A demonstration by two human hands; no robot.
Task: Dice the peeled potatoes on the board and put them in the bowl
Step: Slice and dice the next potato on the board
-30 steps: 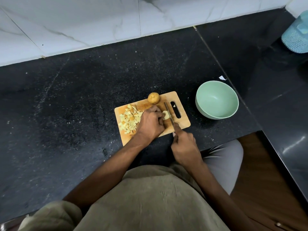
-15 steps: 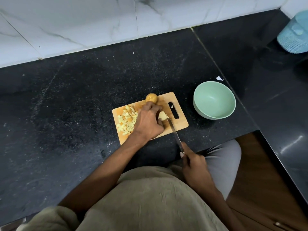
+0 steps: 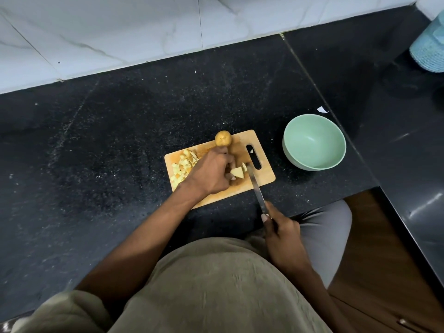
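Observation:
A small wooden cutting board (image 3: pixel 264 175) lies on the black counter. My left hand (image 3: pixel 211 171) holds a pale potato piece (image 3: pixel 237 173) in the middle of the board. My right hand (image 3: pixel 282 234) grips a knife (image 3: pixel 255 188) by its handle at the counter's front edge, the blade tip lying just right of the piece. A heap of potato dice (image 3: pixel 183 165) sits on the board's left part. One whole potato (image 3: pixel 223 138) rests at the board's far edge. An empty pale green bowl (image 3: pixel 314 145) stands to the right of the board.
A white marble wall (image 3: pixel 144 32) runs along the back of the black counter (image 3: pixel 108 140). A light blue textured container (image 3: pixel 428 51) stands at the far right. The counter's front edge drops off near my right hand, with wooden cabinet fronts (image 3: pixel 384 272) below.
My right hand has drawn the knife back toward me, from the board's near edge to the counter's front edge. My left hand stays on the potato piece.

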